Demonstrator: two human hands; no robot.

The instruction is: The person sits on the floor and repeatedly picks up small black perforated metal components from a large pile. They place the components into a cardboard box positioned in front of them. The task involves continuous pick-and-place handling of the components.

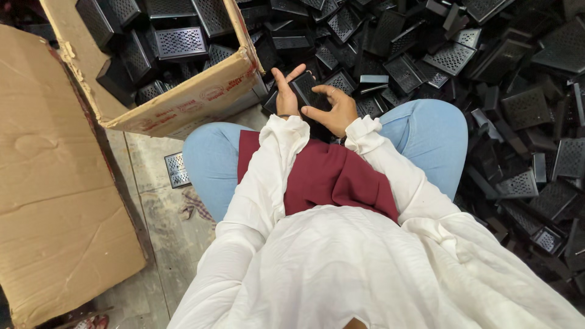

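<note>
White sleeves lowest in frame; left hand (286, 94) and right hand (334, 111) clamp one black part (306, 88) (centre top), apparently inspecting; box (183, 106) upper left likely next.

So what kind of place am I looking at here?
Probably a small workshop or packing floor. A person sits on the floor with both hands, left hand and right hand, on a black perforated part, beside a heap of the same parts and a part-filled cardboard box.

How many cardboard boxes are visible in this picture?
2. One open cardboard box sits at the upper left, holding black perforated parts. One flattened cardboard box lies along the left edge. Others may be hidden outside the view.
</note>
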